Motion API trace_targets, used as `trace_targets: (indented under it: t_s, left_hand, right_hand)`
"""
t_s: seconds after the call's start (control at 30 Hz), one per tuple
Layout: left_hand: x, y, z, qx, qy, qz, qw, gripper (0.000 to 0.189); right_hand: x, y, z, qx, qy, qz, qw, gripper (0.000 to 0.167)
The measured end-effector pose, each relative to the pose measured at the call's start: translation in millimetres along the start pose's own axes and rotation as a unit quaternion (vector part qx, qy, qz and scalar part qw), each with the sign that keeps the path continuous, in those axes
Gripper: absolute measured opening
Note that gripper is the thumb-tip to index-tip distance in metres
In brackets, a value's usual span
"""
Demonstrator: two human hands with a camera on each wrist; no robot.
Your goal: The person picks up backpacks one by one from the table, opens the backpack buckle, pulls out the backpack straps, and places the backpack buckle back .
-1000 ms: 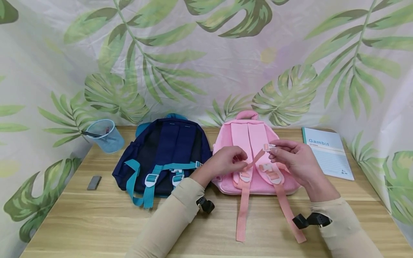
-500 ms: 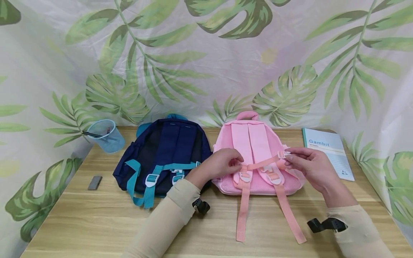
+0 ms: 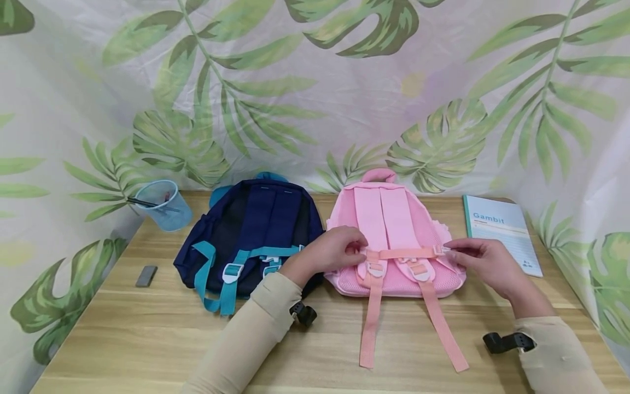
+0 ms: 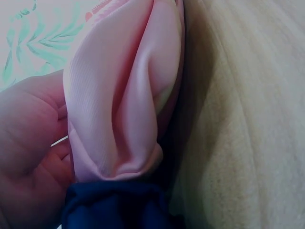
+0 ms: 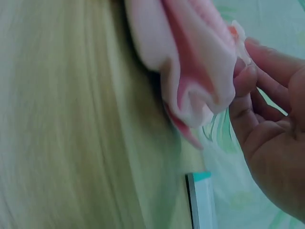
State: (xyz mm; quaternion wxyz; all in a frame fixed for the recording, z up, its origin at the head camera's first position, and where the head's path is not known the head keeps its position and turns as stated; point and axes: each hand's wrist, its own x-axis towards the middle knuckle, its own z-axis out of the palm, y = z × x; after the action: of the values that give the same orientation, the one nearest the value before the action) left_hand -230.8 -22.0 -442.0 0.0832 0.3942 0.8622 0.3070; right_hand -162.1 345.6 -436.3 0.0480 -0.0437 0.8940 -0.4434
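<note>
The pink backpack (image 3: 433, 232) lies on the table with its shoulder straps up. A salmon webbing strap (image 3: 406, 253) runs level and taut across it. My right hand (image 3: 484, 265) pinches the white buckle (image 3: 439, 250) at the strap's right end between thumb and fingertips; the right wrist view shows the same buckle (image 5: 239, 40) beside the bag's pink side pocket (image 5: 209, 71). At the strap's left end my left hand (image 3: 334, 249) holds it with curled fingers. From the left wrist, the pink side pocket (image 4: 114, 95) hides those fingertips.
A navy backpack (image 3: 268, 219) with teal straps lies to the left, close beside the pink one. Farther left stand a blue mesh pen cup (image 3: 172, 213) and a small grey block (image 3: 146, 276). A notebook (image 3: 502, 235) lies at the right. Two loose salmon strap tails (image 3: 369, 334) hang toward the front.
My right hand has moved right and slightly down with the buckle, drawing the strap from a slant to a straight level line. The left hand has shifted slightly left.
</note>
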Motion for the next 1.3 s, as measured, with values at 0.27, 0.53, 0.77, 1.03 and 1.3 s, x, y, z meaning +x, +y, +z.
trace_targets:
  t_s: [0.27, 0.53, 0.77, 1.03, 1.3]
  left_hand:
    - [-0.2, -0.1, -0.4, 0.001, -0.003, -0.009, 1.0000, 0.024]
    - [-0.2, -2.0, -0.4, 0.002, -0.004, -0.016, 0.9999, 0.024]
    - [-0.8, -2.4, -1.6, -0.001, -0.004, -0.018, 0.9998, 0.025]
    - [-4.3, 2.7, -9.7, -0.045, 0.003, -0.057, 0.9974, 0.028]
    - [-17.9, 7.5, -28.2, -0.051, 0.051, -0.072, 0.9948, 0.030]
  right_hand:
    - [1.3, 0, -1, -0.130, -0.012, -0.055, 0.9899, 0.024]
    - [5.8, 1, 3, -0.140, -0.028, -0.058, 0.9880, 0.024]
    - [6.4, 3, 3, -0.141, -0.029, -0.062, 0.9876, 0.025]
    - [4.3, -4, -1, -0.147, -0.024, -0.065, 0.9866, 0.026]
    - [3.0, -11, -2, -0.118, 0.029, -0.091, 0.9884, 0.024]
